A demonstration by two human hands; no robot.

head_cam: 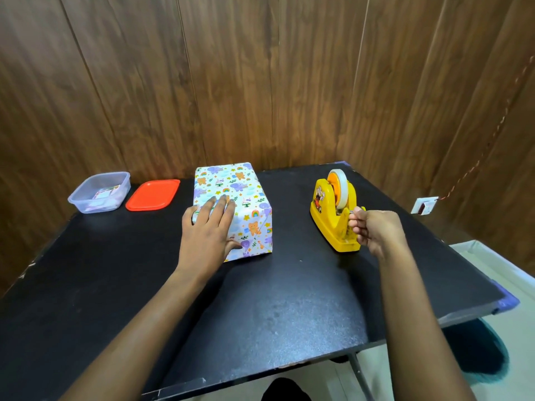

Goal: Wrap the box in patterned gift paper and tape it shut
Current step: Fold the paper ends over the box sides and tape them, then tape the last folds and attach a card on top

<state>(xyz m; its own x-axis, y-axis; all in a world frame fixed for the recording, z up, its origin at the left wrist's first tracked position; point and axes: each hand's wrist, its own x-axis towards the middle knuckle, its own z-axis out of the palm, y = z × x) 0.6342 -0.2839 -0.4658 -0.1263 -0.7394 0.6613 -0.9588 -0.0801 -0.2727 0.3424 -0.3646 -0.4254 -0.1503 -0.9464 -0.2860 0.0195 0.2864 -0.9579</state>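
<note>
**Wrapping nearly done, tape being drawn**

Box (pixel 231 183) sitting mid-frame on the black worktop (pixel 260 299), with patterned gift paper covering every face that is showing. Near end looking folded into flaps. No tape strips showing on the paper, so sealing is judged to be the part left.

Left hand (pixel 207 227) lying flat on the near top of the box, fingers straight and spread, thumb reaching down the front face. It is pressing rather than gripping.

Right arm reaching out to the yellow tape dispenser (pixel 330 221) at centre right. Right hand (pixel 373 227) curling its fingers at the cutter end, appearing to be pinching the loose end of the tape (pixel 343 186).

Clear container (pixel 100 192) and red lid (pixel 153 195) sitting at centre left, well apart from the box
</note>
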